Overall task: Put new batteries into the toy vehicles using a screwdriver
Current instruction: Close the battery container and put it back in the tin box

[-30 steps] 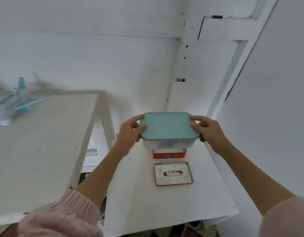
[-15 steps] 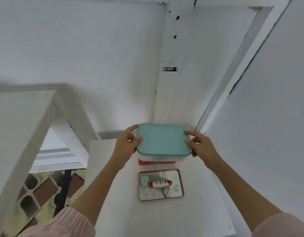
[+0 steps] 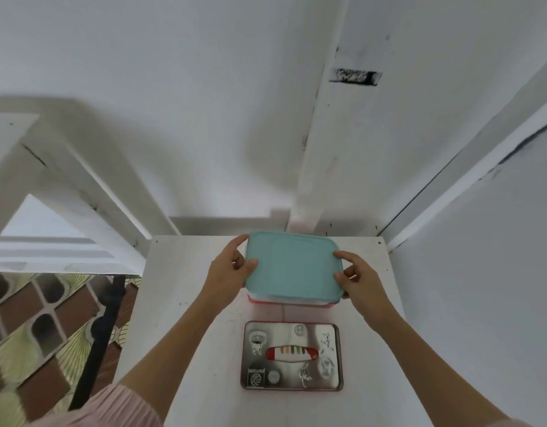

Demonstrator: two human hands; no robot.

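A clear plastic box with a teal lid [image 3: 292, 265] sits on top of a red tin [image 3: 260, 301], of which only a thin edge shows beneath it. My left hand [image 3: 227, 274] grips the box's left side, thumb on the lid's edge. Gripping the right side is my right hand [image 3: 360, 277], also with its thumb on the lid. What the box contains is hidden. No toy vehicle or screwdriver is in view.
A metal tin lid [image 3: 292, 355] with embossed pictures and a red label lies nearer me on the small white table [image 3: 180, 303]. White walls close in behind and at the right. A taller white table's leg [image 3: 81, 192] stands left, over patterned floor tiles.
My view has swung right and down, so the toy plane and the taller table top have left the frame. Both hands have lowered the teal-lidded box onto the red tin.
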